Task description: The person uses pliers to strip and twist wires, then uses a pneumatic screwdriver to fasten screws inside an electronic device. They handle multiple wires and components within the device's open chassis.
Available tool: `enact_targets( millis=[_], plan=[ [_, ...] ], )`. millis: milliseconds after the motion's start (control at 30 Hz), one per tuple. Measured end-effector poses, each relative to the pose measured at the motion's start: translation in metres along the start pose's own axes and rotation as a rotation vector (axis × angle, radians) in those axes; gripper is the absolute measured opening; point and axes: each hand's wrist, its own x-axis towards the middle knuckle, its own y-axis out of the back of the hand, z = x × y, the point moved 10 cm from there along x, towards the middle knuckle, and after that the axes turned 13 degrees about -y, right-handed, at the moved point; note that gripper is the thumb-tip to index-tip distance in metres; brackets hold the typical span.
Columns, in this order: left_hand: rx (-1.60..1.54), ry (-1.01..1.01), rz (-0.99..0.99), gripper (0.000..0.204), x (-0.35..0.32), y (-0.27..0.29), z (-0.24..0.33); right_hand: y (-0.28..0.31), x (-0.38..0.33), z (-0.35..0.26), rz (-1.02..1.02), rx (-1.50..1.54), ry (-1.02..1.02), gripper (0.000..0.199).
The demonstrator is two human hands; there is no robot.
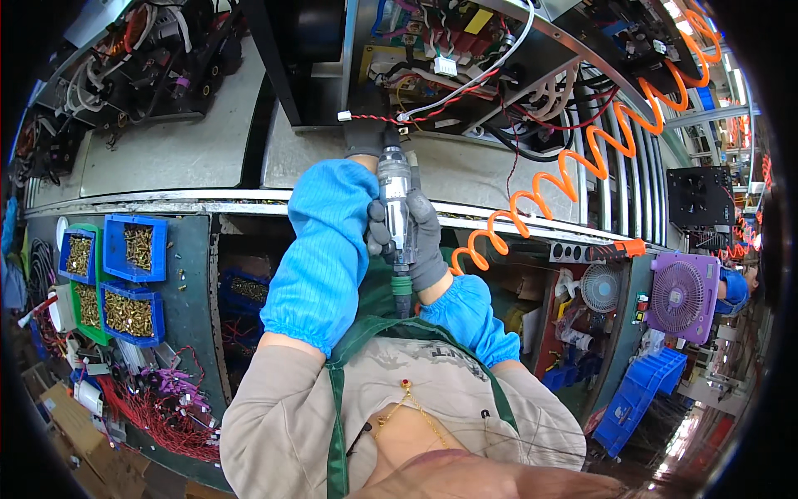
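Note:
My right hand (426, 237), in a grey glove, is wrapped round a silver pneumatic screwdriver (394, 187). The tool's bit end points away from me, toward an open metal chassis (328, 108); a green fitting (402, 285) sits at its near end. Beyond the tool, my left hand (364, 137) in a dark glove reaches to the chassis edge, its fingers lost in shadow and against dark parts. A red-and-white twisted wire with a small white connector (345, 116) lies across just above that hand. Circuit boards and cables (445, 66) show inside the chassis.
An orange coiled hose (540, 187) stretches from beside my right hand to the upper right. Blue bins (133, 312) of brass-coloured screws stand at left, above red wire bundles (166, 424). A purple fan (683, 298) and a blue crate (638, 399) are at right.

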Motion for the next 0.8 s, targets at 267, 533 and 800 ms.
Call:
enact_targets(
  millis=[267,533,800],
  plan=[
    [-0.002,0.012,-0.001,0.024,-0.005,0.001,-0.001,-0.010,-0.008,-0.015,0.388,-0.333,0.041,0.066],
    [0.003,0.028,-0.002,0.024,-0.008,0.006,-0.005,0.005,-0.007,-0.009,0.315,-0.262,0.025,0.053],
    [-0.004,0.023,0.018,0.024,-0.002,0.004,-0.003,-0.006,-0.012,-0.022,0.357,-0.438,0.072,0.059]
  ],
)
